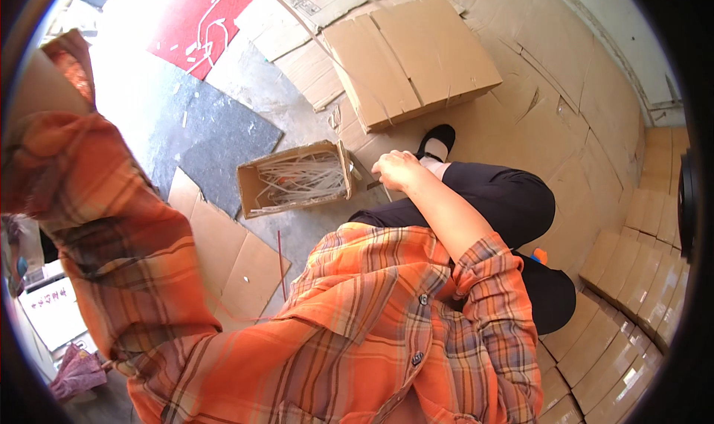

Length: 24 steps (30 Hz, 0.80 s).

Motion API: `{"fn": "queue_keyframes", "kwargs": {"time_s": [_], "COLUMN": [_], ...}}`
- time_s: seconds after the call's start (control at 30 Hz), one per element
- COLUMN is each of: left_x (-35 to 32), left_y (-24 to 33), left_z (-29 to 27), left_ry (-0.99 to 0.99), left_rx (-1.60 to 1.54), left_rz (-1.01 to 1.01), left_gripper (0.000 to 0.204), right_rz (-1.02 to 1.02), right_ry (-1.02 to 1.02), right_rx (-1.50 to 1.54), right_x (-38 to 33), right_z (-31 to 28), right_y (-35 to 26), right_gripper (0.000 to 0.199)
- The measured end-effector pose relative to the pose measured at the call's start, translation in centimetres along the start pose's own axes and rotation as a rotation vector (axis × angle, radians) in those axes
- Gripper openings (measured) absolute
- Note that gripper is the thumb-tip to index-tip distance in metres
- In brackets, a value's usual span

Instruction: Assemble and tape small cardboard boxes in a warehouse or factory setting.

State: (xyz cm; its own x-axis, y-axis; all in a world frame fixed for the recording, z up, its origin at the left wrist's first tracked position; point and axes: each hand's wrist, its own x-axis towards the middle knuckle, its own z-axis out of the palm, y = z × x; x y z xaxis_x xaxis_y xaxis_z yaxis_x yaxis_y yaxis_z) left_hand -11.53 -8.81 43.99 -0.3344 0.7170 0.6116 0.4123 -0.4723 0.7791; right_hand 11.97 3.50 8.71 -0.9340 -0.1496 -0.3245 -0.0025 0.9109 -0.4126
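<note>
My right hand (398, 170) is low in front of me, over my bent leg and just right of an open cardboard box (251, 190). Its fingers curl downward and look closed; what they hold, if anything, is hidden beneath the knuckles. Inside the box lies a tangle of thin whitish plastic strips (301, 177). My left arm (126, 223), in an orange plaid sleeve, is raised toward the left rim, and its hand is out of the picture.
A closed carton (413, 59) sits on flattened cardboard (550, 126) beyond my foot. Thin straps (297, 15) cross near it. Stacked cartons (617, 335) line the right side. A dark mat (223, 137) and a red sheet (190, 26) with scraps lie left.
</note>
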Motion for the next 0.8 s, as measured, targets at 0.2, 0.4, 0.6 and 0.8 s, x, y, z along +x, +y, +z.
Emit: {"fn": "queue_keyframes", "kwargs": {"time_s": [0.2,0.4,0.6,0.8], "left_x": [-0.6,0.1,-3.1,-2.8], "left_y": [0.4,-1.1,-3.2,-3.2], "left_z": [2.6,7.7,13.5,14.5], "left_ry": [0.159,0.264,0.247,0.335], "left_rx": [-0.025,-0.146,-0.447,-0.498], "left_rz": [-0.016,-0.034,-0.256,-0.288], "left_gripper": [0.023,0.026,0.019,0.024], "right_rz": [0.045,-0.255,-0.289,-0.345], "right_ry": [0.655,0.936,1.096,0.478], "right_rx": [0.674,1.205,1.132,1.398], "right_x": [-4.7,-9.0,-6.6,-3.5], "right_z": [-11.9,-21.0,-19.6,-15.6], "right_y": [-1.6,-6.6,-7.1,-6.4], "right_gripper": [0.011,0.022,0.057,0.021]}}
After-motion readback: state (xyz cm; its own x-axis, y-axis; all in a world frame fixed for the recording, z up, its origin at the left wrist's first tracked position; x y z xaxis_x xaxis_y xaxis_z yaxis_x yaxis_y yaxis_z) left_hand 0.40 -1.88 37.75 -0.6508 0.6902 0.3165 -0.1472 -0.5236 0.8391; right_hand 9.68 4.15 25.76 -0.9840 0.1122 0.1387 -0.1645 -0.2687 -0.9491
